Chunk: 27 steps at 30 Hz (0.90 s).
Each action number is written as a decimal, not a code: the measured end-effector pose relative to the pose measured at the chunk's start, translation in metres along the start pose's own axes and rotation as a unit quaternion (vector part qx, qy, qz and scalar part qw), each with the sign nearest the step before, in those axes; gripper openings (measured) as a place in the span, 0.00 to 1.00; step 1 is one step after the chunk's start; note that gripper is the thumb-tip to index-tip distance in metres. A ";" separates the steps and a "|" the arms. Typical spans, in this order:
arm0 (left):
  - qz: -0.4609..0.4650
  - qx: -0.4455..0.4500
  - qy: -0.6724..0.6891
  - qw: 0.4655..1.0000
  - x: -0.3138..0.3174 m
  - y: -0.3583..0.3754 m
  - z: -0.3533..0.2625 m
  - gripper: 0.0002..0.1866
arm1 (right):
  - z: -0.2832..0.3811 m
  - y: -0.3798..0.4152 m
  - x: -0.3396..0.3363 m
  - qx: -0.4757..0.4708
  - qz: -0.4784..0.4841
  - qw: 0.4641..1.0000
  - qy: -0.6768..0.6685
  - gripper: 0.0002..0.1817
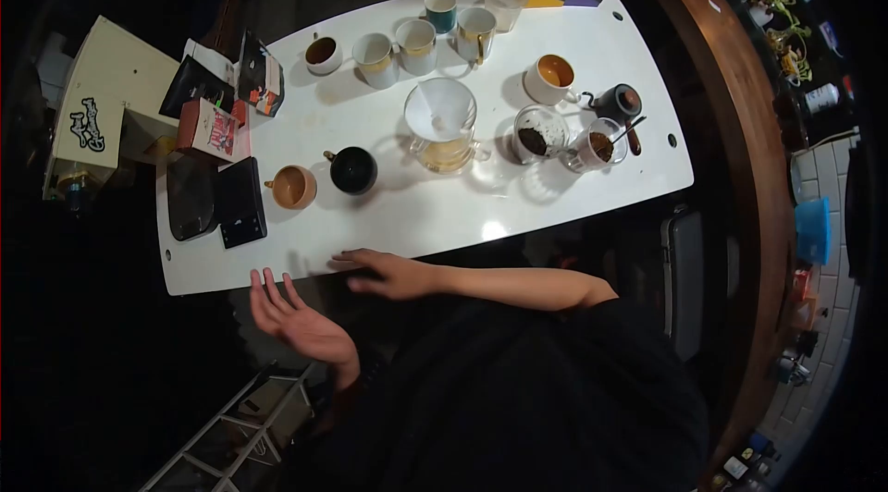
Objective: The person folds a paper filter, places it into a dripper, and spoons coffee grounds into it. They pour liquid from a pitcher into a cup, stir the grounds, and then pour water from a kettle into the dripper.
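My left hand (pixel 301 324) is off the front left edge of the white table (pixel 416 233), its fingers spread and nothing in it. Close by, my right hand (pixel 390 276) reaches across at the table's front edge, fingers stretched out and holding nothing. Beyond the hands stand a tan cup (pixel 294 188) and a black cup (pixel 353 170). A coffee dripper with a white paper filter (pixel 439 111) sits on a glass server (pixel 444 157) near the table's middle. Two glasses to its right hold dark grounds: one glass (pixel 539 133) and another glass (pixel 597 148) with a spoon.
Several mugs (pixel 375 60) line the back, with a clear plastic cup (pixel 505 4). An orange-lined cup (pixel 553 78) and a dark lidded pot (pixel 618 102) stand right. At left are a black scale (pixel 240 202), small boxes (pixel 215 129) and a cream machine (pixel 97 104).
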<state>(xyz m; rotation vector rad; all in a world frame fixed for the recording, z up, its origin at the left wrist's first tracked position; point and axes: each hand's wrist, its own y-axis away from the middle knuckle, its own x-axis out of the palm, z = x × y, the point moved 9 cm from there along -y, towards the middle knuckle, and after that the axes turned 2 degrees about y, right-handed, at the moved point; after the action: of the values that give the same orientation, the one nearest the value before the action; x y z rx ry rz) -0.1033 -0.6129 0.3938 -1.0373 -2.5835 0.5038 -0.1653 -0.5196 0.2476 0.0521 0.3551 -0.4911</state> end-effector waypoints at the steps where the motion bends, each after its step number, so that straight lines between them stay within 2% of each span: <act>1: -0.001 0.002 -0.002 1.000 -0.018 0.005 0.008 0.36 | 0.000 -0.018 0.009 0.070 -0.005 0.937 -0.342 0.33; 2: 0.020 -0.030 -0.029 0.999 -0.021 0.013 0.028 0.36 | -0.001 -0.019 0.038 0.208 0.004 0.751 -0.626 0.36; 4: 0.062 -0.091 -0.079 0.991 -0.025 0.046 0.056 0.36 | 0.010 -0.042 0.061 0.231 0.014 0.768 -0.597 0.37; 5: 0.085 -0.120 -0.104 0.984 -0.050 0.041 0.074 0.35 | 0.011 -0.047 0.073 0.254 0.018 0.782 -0.569 0.38; 7: 0.134 -0.174 -0.152 0.964 -0.065 0.060 0.107 0.35 | 0.023 -0.043 0.057 0.238 -0.017 0.775 -0.585 0.39; 9: 0.165 -0.236 -0.197 0.937 -0.102 0.074 0.142 0.36 | 0.077 -0.016 0.017 0.070 0.068 0.737 -0.669 0.36; 10: 0.158 -0.238 -0.195 0.938 -0.102 0.077 0.141 0.36 | 0.078 -0.015 0.008 0.006 0.031 0.823 -0.568 0.33; 11: 0.156 -0.303 0.026 0.940 -0.090 0.086 0.142 0.34 | 0.100 0.002 -0.001 0.089 0.046 0.907 -0.409 0.30; 12: 0.150 -0.351 0.246 0.891 -0.073 0.088 0.137 0.33 | 0.122 0.001 -0.013 -0.087 -0.020 0.976 -0.199 0.30; 13: 0.141 -0.380 0.452 0.795 -0.049 0.081 0.121 0.33 | 0.142 0.010 -0.009 -0.256 -0.088 0.962 0.032 0.30; 14: 0.128 -0.408 0.478 0.767 -0.026 0.083 0.115 0.35 | 0.123 0.009 -0.002 -0.257 -0.095 0.961 0.035 0.30; 15: 0.135 -0.407 0.479 0.766 -0.010 0.074 0.095 0.35 | 0.105 0.011 0.010 -0.286 -0.087 0.949 0.104 0.29; 16: 0.152 -0.428 0.375 0.808 0.001 0.068 0.079 0.35 | 0.098 0.015 0.017 -0.312 -0.080 0.931 0.173 0.29; 17: 0.168 -0.440 0.267 0.841 0.009 0.063 0.063 0.36 | 0.102 0.021 0.007 -0.311 -0.085 0.929 0.179 0.29; 18: 0.103 -0.485 0.401 0.771 0.022 0.063 0.045 0.35 | 0.105 0.028 -0.012 -0.271 -0.125 0.917 0.263 0.28; 19: 0.108 -0.485 0.400 0.770 0.032 0.063 0.029 0.35 | 0.104 0.037 -0.028 -0.227 -0.164 0.898 0.340 0.28; 20: 0.177 -0.369 0.311 0.858 0.038 0.051 0.002 0.34 | 0.092 0.050 -0.048 -0.212 -0.228 0.909 0.278 0.27; 21: 0.242 -0.241 0.212 0.916 0.047 0.043 -0.024 0.33 | 0.103 0.068 -0.072 -0.189 -0.258 0.910 0.264 0.27; 22: 0.250 -0.172 0.167 0.938 0.054 0.037 -0.035 0.29 | 0.087 0.081 -0.080 -0.134 -0.245 0.937 0.211 0.25; 23: 0.255 -0.170 0.168 0.937 0.062 0.037 -0.034 0.29 | 0.072 0.095 -0.086 -0.080 -0.229 0.957 0.156 0.24; 25: 0.258 -0.050 0.066 0.963 0.074 0.033 -0.042 0.27 | 0.071 0.146 -0.102 -0.062 -0.256 0.951 0.160 0.19; 26: 0.259 -0.026 0.072 0.963 0.088 0.033 -0.044 0.21 | 0.079 0.175 -0.119 -0.055 -0.314 0.929 0.187 0.14; 27: 0.259 -0.028 0.074 0.963 0.097 0.036 -0.037 0.21 | 0.091 0.206 -0.136 -0.046 -0.371 0.903 0.212 0.09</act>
<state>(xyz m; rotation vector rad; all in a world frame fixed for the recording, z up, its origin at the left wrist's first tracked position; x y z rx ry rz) -0.1340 -0.5123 0.4259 -1.7133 -2.1917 0.4508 -0.1514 -0.2888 0.3725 -0.0763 0.8357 -1.2269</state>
